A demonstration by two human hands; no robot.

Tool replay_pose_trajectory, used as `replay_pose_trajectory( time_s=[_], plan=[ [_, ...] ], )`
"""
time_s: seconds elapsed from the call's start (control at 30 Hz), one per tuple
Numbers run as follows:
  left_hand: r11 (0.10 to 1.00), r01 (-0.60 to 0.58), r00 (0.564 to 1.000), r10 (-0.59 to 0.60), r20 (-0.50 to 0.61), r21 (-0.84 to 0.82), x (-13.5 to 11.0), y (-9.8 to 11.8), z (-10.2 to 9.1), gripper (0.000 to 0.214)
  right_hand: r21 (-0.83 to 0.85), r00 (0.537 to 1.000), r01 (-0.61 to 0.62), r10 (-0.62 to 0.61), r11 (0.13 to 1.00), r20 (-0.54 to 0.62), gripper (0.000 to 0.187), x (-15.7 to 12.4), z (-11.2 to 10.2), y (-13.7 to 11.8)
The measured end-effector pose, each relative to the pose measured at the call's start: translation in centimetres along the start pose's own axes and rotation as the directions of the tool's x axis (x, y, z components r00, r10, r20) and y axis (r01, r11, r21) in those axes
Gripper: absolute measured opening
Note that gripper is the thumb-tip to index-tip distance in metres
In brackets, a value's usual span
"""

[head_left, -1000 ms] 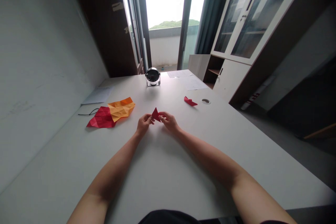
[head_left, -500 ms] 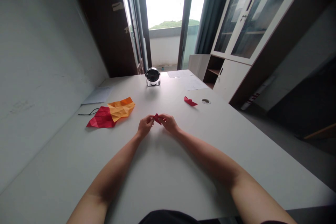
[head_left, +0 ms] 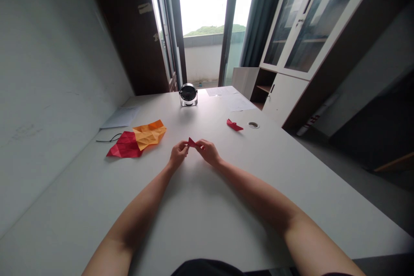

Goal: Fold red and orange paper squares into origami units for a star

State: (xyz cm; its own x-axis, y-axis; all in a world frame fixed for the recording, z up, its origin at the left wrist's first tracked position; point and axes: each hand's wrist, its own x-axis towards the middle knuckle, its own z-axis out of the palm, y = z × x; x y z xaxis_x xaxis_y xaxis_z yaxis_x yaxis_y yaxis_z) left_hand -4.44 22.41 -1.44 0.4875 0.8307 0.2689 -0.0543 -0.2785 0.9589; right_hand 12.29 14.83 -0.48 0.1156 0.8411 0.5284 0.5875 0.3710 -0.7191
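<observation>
Between my two hands is a small piece of folded red paper (head_left: 192, 142), held just above the white table (head_left: 207, 207). My left hand (head_left: 179, 153) pinches its left side, and my right hand (head_left: 207, 151) grips its right end between thumb and fingers. A pointed red corner sticks up between the fingertips; the fingers cover both ends. Further back on the right lies a folded red paper boat (head_left: 234, 125). To the left are a creased red sheet (head_left: 125, 145) and a creased orange sheet (head_left: 149, 133) that partly overlaps it.
A round black device on a metal stand (head_left: 188, 95) stands at the far edge. A cable hole (head_left: 253, 125) is near the right edge. Papers (head_left: 119, 117) and a thin black cord (head_left: 110, 139) lie by the left wall; white sheets (head_left: 237, 102) lie at the back right.
The folded red paper has turned and shifted slightly left, its lower point no longer hanging down between the hands. Both hands have barely moved and keep their hold.
</observation>
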Motion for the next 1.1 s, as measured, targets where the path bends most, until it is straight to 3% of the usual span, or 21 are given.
replay_pose_trajectory(
  time_s=[0.23, 0.47, 0.63, 0.87, 1.1],
  plan=[
    [0.997, -0.049, 0.999, 0.05, 0.013, -0.064, -0.3, 1.1, 0.2, 0.034, -0.145, 0.997, 0.069, -0.07, 0.987, -0.007, 0.014, -0.1, -0.1, -0.3],
    [0.995, -0.006, 1.0, 0.006, 0.004, -0.097, -0.3, 1.3, 0.3, 0.033, -0.006, 0.997, 0.018, -0.019, 1.0, -0.072, 0.015, 0.0, 0.3, 0.5],
    [0.996, 0.03, 0.997, -0.025, 0.069, -0.084, -0.3, 1.2, 0.4, 0.031, 0.054, 0.987, -0.06, 0.067, 0.997, -0.143, 0.028, 0.2, 0.1, 0.6],
    [0.996, 0.028, 0.991, -0.017, 0.132, -0.087, -0.4, 0.4, 0.8, 0.031, 0.254, 0.983, -0.18, 0.179, 0.95, 0.028, 0.026, 0.2, 0.6, 0.8],
    [1.0, 0.014, 0.991, -0.012, 0.135, -0.008, -0.4, 0.0, 0.5, 0.036, 0.272, 0.988, -0.156, 0.153, 0.95, 0.032, 0.027, 0.1, 0.6, 0.6]
  ],
)
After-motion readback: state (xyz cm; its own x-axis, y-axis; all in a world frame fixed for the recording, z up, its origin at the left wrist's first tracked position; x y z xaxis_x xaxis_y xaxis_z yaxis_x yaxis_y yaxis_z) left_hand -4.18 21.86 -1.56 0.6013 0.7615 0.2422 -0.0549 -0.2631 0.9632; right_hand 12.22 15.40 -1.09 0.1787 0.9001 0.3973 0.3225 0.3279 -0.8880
